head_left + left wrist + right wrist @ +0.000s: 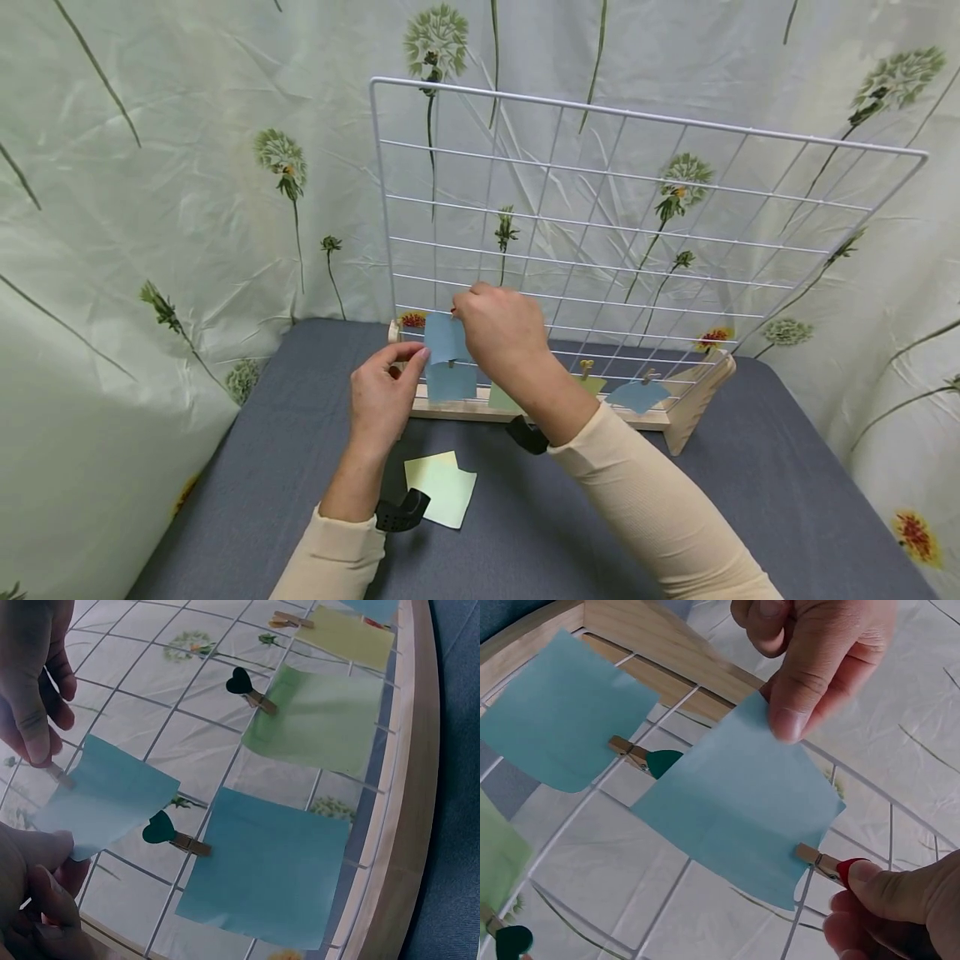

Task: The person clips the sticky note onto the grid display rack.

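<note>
My left hand (378,402) pinches one edge of a light blue paper note (731,791) between thumb and fingers. My right hand (506,329) pinches a small wooden clothespin (819,861) with a red end. The clothespin's tip is on the note's opposite edge, at a wire of the white grid panel (622,113). Just below hangs another blue note (270,874), clipped by a clothespin with a green heart (159,827). Beside it are a clipped green note (330,724) and a yellow note (349,637).
One more blue note (639,397) hangs at the grid's lower right. A wooden base (697,408) holds the panel upright on the dark grey tabletop (555,517). Loose pale green and yellow notes (447,492) lie in front, near my left wrist. Behind is a flower-patterned curtain (210,83).
</note>
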Available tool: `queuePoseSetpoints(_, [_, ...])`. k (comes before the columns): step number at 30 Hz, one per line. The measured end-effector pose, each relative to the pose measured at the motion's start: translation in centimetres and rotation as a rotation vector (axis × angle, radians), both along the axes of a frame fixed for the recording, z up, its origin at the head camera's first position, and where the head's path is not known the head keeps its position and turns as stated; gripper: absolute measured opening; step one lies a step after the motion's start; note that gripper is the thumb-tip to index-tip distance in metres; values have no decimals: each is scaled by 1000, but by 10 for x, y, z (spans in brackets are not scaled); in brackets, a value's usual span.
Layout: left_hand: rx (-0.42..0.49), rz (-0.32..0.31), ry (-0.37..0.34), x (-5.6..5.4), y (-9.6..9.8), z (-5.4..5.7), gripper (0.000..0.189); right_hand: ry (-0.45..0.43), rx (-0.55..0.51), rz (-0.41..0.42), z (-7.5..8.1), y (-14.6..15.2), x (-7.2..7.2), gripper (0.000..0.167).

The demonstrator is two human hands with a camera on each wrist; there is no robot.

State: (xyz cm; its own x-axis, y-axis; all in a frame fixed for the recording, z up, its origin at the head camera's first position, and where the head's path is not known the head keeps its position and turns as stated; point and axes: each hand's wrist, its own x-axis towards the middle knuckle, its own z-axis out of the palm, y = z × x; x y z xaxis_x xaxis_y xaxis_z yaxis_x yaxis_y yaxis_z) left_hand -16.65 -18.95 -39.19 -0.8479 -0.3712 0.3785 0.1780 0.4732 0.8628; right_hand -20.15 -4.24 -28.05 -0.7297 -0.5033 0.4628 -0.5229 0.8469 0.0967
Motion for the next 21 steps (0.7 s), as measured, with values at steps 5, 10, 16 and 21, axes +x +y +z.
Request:
queuePoseSetpoints(5, [28,10,47,0,-3,0,17,31,-31,19,-4,3,1,12])
queuePoseSetpoints(10, [31,34,68,0,-4,1,16,115,-78,64,-7,9,2,9])
queuePoseSetpoints(16, [24,26,50,2,-3,2,16,99,-112,87,-9,15,3,12])
queuePoseSetpoints(21, [16,12,42,3,-2,2,16,48,-131,78,-11,20,5,15])
